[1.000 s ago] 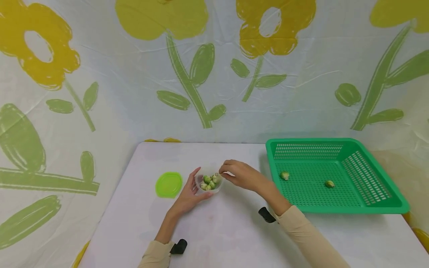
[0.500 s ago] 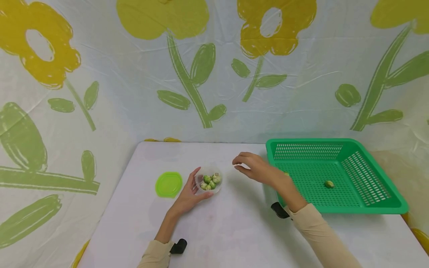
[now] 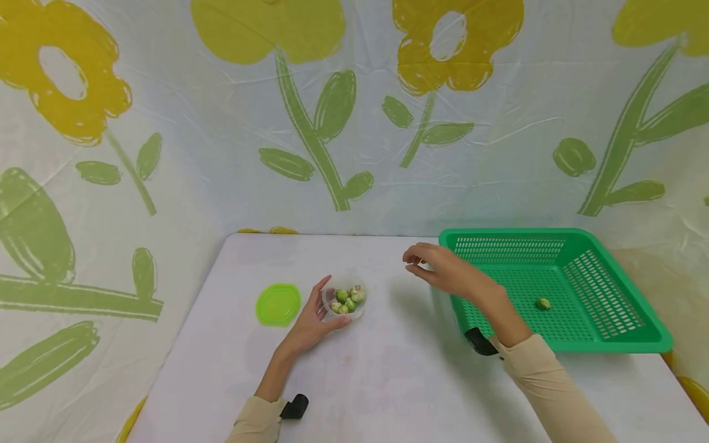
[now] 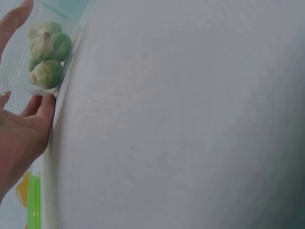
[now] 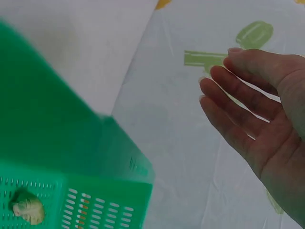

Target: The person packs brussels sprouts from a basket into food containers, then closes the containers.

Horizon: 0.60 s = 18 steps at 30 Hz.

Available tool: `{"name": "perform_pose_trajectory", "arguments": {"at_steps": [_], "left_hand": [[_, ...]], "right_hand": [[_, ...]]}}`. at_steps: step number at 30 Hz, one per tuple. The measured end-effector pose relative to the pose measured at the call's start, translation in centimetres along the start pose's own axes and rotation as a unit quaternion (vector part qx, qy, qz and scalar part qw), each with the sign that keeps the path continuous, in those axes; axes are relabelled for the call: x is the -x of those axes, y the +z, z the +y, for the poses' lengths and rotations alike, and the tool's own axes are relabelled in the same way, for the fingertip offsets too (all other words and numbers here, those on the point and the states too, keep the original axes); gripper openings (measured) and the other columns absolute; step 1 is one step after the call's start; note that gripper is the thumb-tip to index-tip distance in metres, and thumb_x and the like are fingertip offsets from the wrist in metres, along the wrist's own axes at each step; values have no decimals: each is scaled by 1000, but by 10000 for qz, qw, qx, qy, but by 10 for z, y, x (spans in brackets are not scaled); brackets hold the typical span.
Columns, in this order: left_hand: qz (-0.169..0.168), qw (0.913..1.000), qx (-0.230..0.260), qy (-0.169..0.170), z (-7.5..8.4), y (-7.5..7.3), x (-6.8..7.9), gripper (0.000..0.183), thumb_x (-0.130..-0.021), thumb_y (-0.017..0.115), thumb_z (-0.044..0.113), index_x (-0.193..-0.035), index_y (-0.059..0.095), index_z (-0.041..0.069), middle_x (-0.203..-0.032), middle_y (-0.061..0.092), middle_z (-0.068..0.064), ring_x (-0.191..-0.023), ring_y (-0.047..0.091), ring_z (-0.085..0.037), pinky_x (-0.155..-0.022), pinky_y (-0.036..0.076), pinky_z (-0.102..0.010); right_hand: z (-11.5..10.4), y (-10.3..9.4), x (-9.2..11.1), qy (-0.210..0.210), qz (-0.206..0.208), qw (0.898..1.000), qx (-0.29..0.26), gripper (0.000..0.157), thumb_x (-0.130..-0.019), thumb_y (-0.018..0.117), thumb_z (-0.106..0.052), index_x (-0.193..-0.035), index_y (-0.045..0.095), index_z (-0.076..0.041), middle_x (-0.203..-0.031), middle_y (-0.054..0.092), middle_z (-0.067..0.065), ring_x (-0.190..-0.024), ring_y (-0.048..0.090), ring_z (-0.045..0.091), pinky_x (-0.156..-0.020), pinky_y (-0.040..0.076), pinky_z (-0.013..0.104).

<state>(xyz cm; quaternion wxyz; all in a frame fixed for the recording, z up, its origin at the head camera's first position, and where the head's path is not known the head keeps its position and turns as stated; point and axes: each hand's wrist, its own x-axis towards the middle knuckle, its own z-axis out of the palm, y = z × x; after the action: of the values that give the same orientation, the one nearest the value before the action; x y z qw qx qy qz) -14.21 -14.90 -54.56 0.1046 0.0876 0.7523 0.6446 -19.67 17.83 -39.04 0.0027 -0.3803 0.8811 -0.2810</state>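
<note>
A small clear plastic tub (image 3: 362, 312) stands on the table in the head view. Inside it lie several Brussels sprouts (image 3: 351, 304), which the left wrist view shows through the wall as green and whitish heads (image 4: 48, 74). My left hand (image 3: 311, 325) holds the tub, thumb on the near side and fingers round the far side. Raised near the left rim of a green basket (image 3: 570, 286), my right hand (image 3: 451, 269) has nothing in it. Its fingers look loosely bent in the right wrist view. One Brussels sprout (image 3: 543, 304) rests on the basket floor; my right arm covers part of that floor.
A bright green lid (image 3: 278, 304) lies flat left of my left hand. The basket's perforated walls rise at the table's right side. Behind the white table (image 3: 343, 394) hangs a flower-printed cloth (image 3: 232, 123).
My right hand has moved from the tub's rim to the right, up to the basket's left edge. Its arm now hides the left sprout in the basket. The left hand and tub have stayed still.
</note>
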Motion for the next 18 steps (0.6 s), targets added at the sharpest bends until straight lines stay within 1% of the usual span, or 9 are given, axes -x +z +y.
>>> {"name": "perform_pose_trajectory", "arguments": {"at_steps": [5, 10, 14, 18], "left_hand": [[-8, 10000, 3, -22, 0, 0, 0, 107, -87, 86, 23, -166, 14, 28, -171, 8, -5, -158, 5, -28, -125, 20, -47], [-1, 10000, 7, 10, -1, -1, 0, 106, -87, 86, 23, -166, 14, 27, -171, 7, -5, -158, 4, -29, -125, 19, -48], [-20, 10000, 33, 24, -1, -1, 1, 106, -87, 86, 23, -166, 14, 26, -171, 7, -6, -158, 3, -29, -126, 19, -48], [-16, 10000, 20, 27, -1, -1, 1, 106, -87, 86, 23, -165, 15, 28, -171, 7, -7, -158, 3, -29, -125, 20, -48]], "right_hand": [[8, -10, 6, 131, 7, 9999, 17, 13, -97, 69, 0, -111, 68, 0, -107, 69, 10, -101, 68, 29, -89, 59, 47], [21, -17, 13, 313, -72, 9994, 133, 15, -98, 68, 0, -112, 68, 1, -108, 69, 9, -102, 68, 29, -90, 58, 46], [32, -23, 19, 460, -72, 9988, 143, 16, -99, 67, -1, -115, 67, 2, -111, 69, 12, -103, 67, 30, -91, 57, 49], [41, -29, 25, 522, -41, 9985, 139, 17, -100, 66, -1, -116, 67, 2, -112, 69, 14, -104, 67, 32, -91, 57, 51]]}}
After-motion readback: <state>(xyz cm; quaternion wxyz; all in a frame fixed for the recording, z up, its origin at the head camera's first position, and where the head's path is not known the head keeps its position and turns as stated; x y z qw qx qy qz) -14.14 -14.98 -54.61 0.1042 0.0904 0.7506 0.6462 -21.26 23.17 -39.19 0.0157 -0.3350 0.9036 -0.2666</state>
